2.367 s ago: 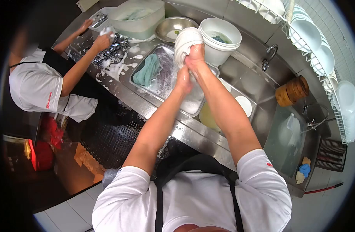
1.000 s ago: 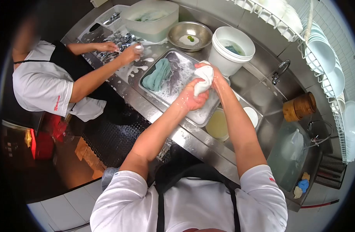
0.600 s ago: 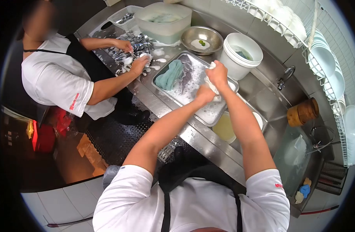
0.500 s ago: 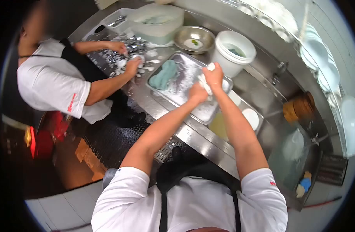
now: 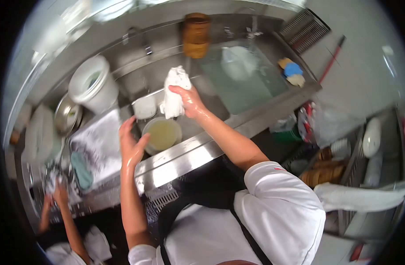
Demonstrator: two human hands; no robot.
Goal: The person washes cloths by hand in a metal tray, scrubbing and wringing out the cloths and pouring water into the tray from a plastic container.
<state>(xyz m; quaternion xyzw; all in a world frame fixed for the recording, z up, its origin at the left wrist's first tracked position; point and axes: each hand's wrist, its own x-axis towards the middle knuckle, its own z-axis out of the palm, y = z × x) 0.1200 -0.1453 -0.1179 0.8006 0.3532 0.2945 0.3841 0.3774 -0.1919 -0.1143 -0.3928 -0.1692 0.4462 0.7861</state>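
A bunched white cloth point(image 5: 173, 99) is gripped in my right hand point(image 5: 189, 100), above the sink. My left hand point(image 5: 131, 143) is open and holds nothing, its fingers spread between the soapy metal tray point(image 5: 106, 143) and a round container of yellowish liquid point(image 5: 162, 136). Behind that container sits a small white container point(image 5: 145, 108). On the tray's near left part lies a folded green cloth point(image 5: 81, 170).
A white bucket point(image 5: 93, 86) and a metal bowl point(image 5: 66, 115) stand behind the tray. Cloudy water fills the right basin point(image 5: 233, 81), with blue and beige sponges point(image 5: 293, 70) on its rim. At lower left, a co-worker's hands point(image 5: 56, 194) handle foamy items.
My view has swung right. Both hands were together on the white cloth above the tray; now my left hand is off it, and my right has carried it over the sink.
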